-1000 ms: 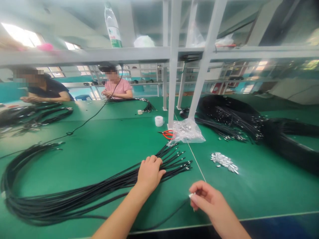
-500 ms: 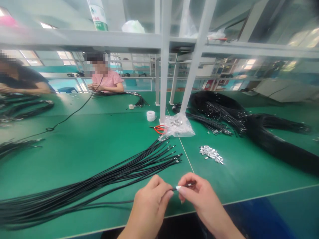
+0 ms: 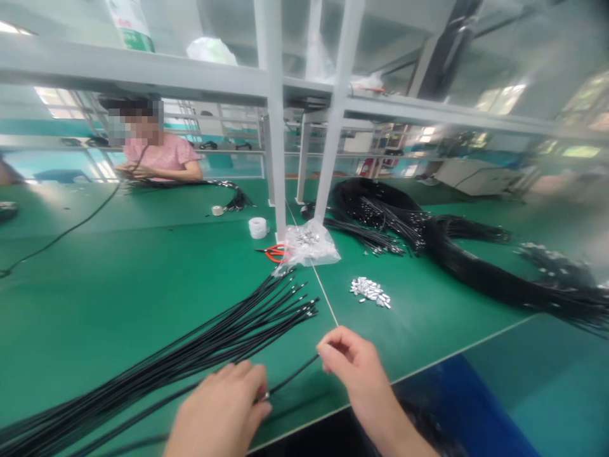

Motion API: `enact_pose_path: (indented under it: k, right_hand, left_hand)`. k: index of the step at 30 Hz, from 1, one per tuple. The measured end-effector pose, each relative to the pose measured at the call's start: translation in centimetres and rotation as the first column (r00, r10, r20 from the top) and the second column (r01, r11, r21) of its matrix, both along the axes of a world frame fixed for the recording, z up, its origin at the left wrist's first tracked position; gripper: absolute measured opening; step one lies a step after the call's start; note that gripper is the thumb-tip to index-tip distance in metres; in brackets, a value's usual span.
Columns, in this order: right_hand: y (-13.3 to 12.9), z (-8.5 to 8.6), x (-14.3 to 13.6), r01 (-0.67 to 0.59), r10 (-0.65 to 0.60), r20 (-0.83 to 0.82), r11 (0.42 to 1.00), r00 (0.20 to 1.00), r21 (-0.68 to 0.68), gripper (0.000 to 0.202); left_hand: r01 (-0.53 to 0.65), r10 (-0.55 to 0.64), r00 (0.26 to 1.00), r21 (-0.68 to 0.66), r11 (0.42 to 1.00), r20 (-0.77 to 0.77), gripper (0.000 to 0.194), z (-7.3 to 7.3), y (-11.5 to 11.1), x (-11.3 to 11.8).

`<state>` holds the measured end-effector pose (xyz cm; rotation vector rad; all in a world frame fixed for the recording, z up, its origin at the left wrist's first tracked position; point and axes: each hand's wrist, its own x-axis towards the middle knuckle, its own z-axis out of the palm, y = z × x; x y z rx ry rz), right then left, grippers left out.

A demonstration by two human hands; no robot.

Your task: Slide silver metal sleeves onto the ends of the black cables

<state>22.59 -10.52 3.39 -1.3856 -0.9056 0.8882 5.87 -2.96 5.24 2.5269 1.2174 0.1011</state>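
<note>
A single black cable (image 3: 295, 374) runs between my two hands above the green table. My left hand (image 3: 221, 406) is closed round it, with a small silver piece showing at the fingertips. Farther right, my right hand (image 3: 354, 362) pinches the cable near its end; the tip is hidden by my fingers. Behind my left hand lies a fanned bundle of black cables (image 3: 190, 343), their ends pointing right and some bearing silver tips. A small pile of silver sleeves (image 3: 370, 292) sits beyond my right hand.
Orange-handled pliers (image 3: 273, 253), a clear bag (image 3: 314, 244) of metal pieces and a white tape roll (image 3: 257, 228) stand near the shelf posts (image 3: 276, 158). Thick black cable coils (image 3: 457, 254) cover the right side. A person in pink (image 3: 162, 155) works across the table.
My hands have moved apart, the left one sliding down and left along the cable. More cable now shows between them. The view has turned to the right.
</note>
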Motion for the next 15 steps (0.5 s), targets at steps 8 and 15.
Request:
enact_pose_path:
  k: [8, 15]
  right_hand:
    - [1.2, -1.9, 6.3, 0.081, -0.045, 0.608, 0.996, 0.793, -0.031, 0.025]
    - [4.1, -5.8, 14.2, 0.261, -0.174, 0.802, 0.965, 0.571, 0.023, 0.018]
  left_hand:
    - [0.164, -0.086, 0.929, -0.191, 0.968, 0.361, 0.022, -0.7, -0.6, 3.1]
    - [0.206, -0.116, 0.877, -0.146, 0.968, 0.466, 0.017, -0.9, -0.3, 2.1]
